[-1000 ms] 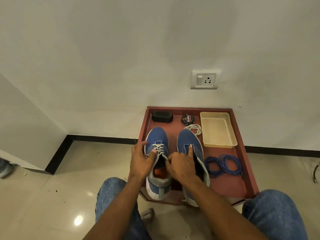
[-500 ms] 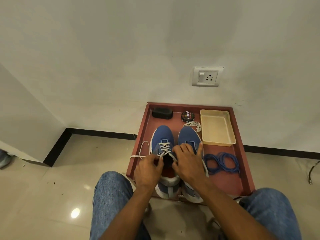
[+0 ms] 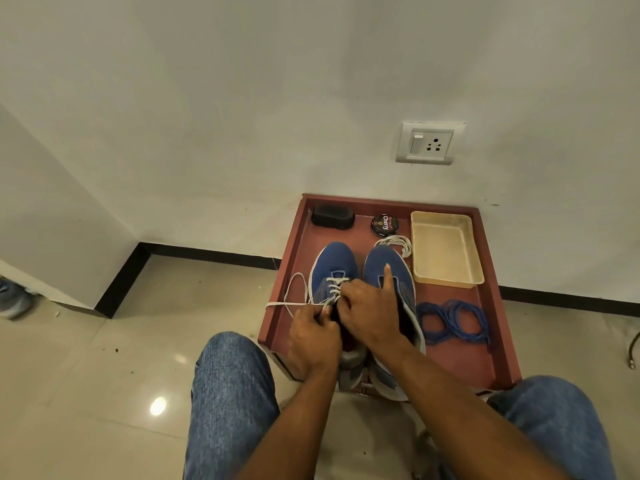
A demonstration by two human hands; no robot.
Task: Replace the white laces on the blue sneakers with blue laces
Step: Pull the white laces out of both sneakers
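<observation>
Two blue sneakers stand side by side in a reddish-brown tray [image 3: 498, 306]. The left sneaker [image 3: 334, 263] still carries a white lace [image 3: 294, 303], whose loose end loops out over the tray's left rim. My left hand [image 3: 313, 336] pinches that lace near the shoe's tongue. My right hand [image 3: 369, 310] rests over the left sneaker's opening with fingers curled at the lace and the index finger pointing forward over the right sneaker [image 3: 388, 268], which shows no lace. Coiled blue laces [image 3: 453, 322] lie on the tray to the right. A removed white lace [image 3: 396, 243] lies bundled beyond the right sneaker's toe.
At the tray's back stand a black brush [image 3: 333, 217], a round shoe-polish tin [image 3: 384, 224] and a cream plastic container [image 3: 445, 249]. The tray sits on a tiled floor against a white wall with a socket [image 3: 429, 143]. My jeans-clad knees flank the tray's near edge.
The white lace's end has been pulled out to the left over the tray's rim. Both hands shifted slightly nearer the shoe's tongue, and my right index finger now points forward.
</observation>
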